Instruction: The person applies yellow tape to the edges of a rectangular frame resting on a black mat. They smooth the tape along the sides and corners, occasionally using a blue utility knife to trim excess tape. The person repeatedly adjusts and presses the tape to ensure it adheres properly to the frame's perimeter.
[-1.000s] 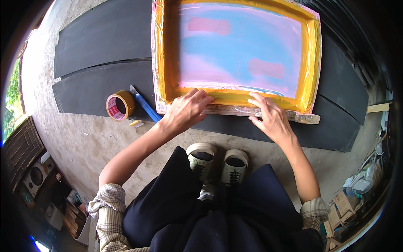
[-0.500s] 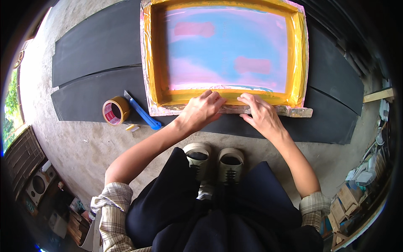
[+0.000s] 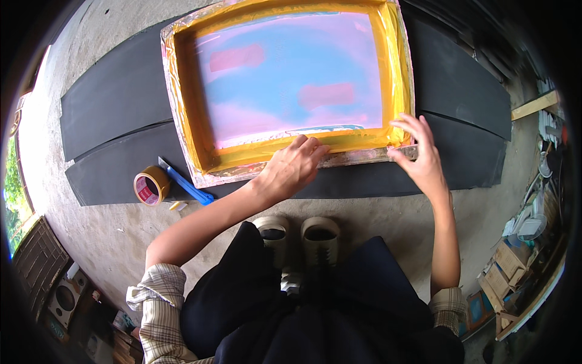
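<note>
You stand on a bare concrete floor [image 3: 109,227], in pale shoes [image 3: 319,233], with black boards [image 3: 461,158] spread out ahead of you from left to right. A dark seam runs between the near and far boards; how high they sit above the floor you cannot tell from here. The frame [image 3: 395,67] lies on them, in the far middle of the scene and slightly askew, its sides wrapped in shiny yellow tape around a blue-and-pink sheet [image 3: 260,91].

Your left hand [image 3: 290,165] lies over the middle of the frame's near side, fingers bent and close together; whether it grips the side you cannot tell. Your right hand [image 3: 422,155] is at the near right corner, thumb and fingers spread well apart, with the corner tape between their tips; no firm hold shows.

Left of the frame, a roll of brown tape [image 3: 162,179] stands near the boards' near edge, just beside a blue cutter [image 3: 187,183] with its blade showing. A small yellow-and-white piece [image 3: 177,205] lies nearer you.

Greenery [image 3: 13,188] shows at the bright far left, a speaker [image 3: 64,301] stands near left, and cardboard boxes [image 3: 509,259] crowd the right.
</note>
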A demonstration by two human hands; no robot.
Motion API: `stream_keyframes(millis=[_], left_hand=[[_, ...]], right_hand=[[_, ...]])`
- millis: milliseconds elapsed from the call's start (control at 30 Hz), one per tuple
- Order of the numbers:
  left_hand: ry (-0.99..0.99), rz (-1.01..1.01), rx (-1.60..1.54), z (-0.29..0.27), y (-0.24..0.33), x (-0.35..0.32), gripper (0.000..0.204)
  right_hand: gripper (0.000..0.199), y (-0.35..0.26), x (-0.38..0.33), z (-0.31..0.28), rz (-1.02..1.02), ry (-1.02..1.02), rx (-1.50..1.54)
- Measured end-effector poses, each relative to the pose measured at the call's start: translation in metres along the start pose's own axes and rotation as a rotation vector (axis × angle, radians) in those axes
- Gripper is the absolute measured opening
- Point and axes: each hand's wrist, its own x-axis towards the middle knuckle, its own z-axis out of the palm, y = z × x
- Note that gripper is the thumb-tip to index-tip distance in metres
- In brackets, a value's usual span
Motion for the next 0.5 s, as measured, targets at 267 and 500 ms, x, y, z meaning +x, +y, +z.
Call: stream_keyframes(millis=[267, 500], left_hand=[[0.023, 0.153, -0.254, 0.028, 0.021, 0.071, 0.038], [0.026, 0.178, -0.335, 0.042, 0.031, 0.092, 0.040]], right_hand=[[0.042, 0.029, -0.013, -0.009, 0.117, 0.007, 0.156], [0.039, 0.034, -0.016, 0.007, 0.120, 0.004, 0.263]])
